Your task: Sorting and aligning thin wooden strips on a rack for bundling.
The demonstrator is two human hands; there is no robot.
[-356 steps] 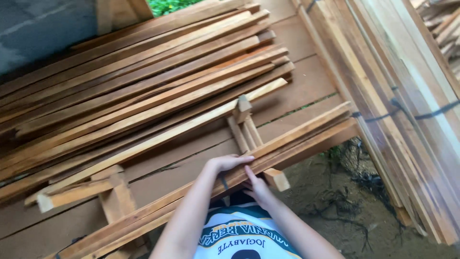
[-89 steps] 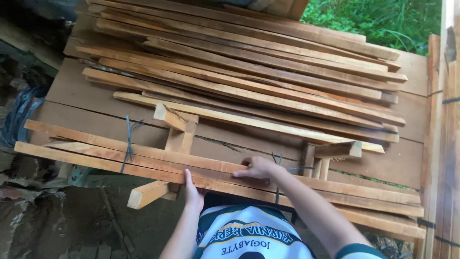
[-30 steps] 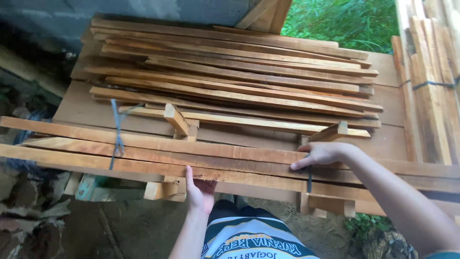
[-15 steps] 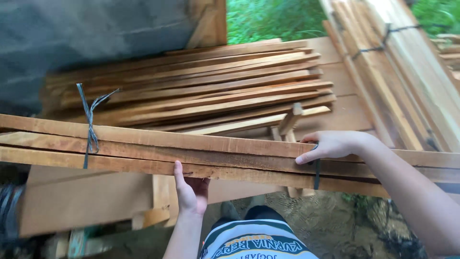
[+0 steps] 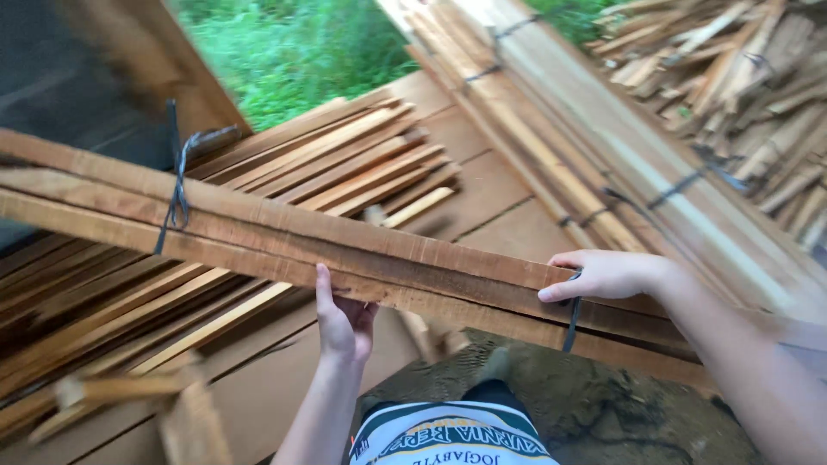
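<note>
Lifted now, the tied bundle of wooden slats (image 5: pixel 362 258) has come up off the stack it lay on half a second ago and slants across the view, its far end higher at the left, its near end dropping past the person's right side. Both hands have moved with it. The left hand (image 5: pixel 343 320) sits underneath, palm up against the lower edge, thumb hooked up the near face and fingers (image 5: pixel 366 317) curled loosely beneath; it bears the weight rather than clamps it. The right hand (image 5: pixel 603 274) lies on top, fingers closed over the upper slat just beside the dark strap (image 5: pixel 572 317) that binds that end. A second strap (image 5: pixel 177 185) wraps the bundle near the left end.

Below it, loose slats (image 5: pixel 345 164) lie fanned on the plank platform (image 5: pixel 491 207), and another strapped bundle (image 5: pixel 586 172) runs along the right side, with a heap of offcuts (image 5: pixel 741 77) beyond.

To carry this well, I'd judge the hands ought to stay spread wide so the long load doesn't seesaw. Keeping the grip next to the strap, where the slats are pinched tight, should help stop any single slat sliding out. The raised left end needs watching as it swings.
</note>
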